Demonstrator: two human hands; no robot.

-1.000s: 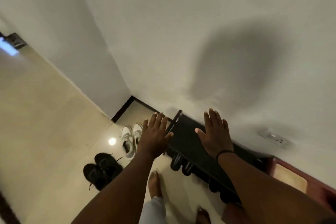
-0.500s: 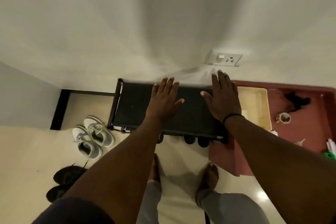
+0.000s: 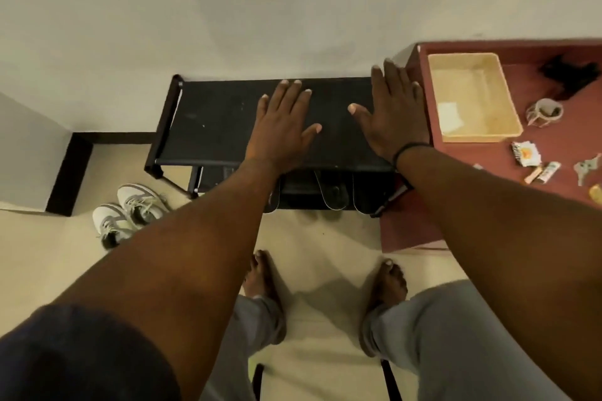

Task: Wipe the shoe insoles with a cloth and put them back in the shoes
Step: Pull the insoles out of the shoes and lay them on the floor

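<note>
On the floor left of the black shoe rack [image 3: 215, 117] we see grey-and-white sneakers [image 3: 130, 215], with dark shoes [image 3: 332, 192] on its lower shelf. Our left hand [image 3: 283, 127] and right hand [image 3: 394, 117] spread flat above the rack's top, holding nothing. Beside it stands a red table [image 3: 553, 140] bearing a tan tray [image 3: 472, 98].
</note>
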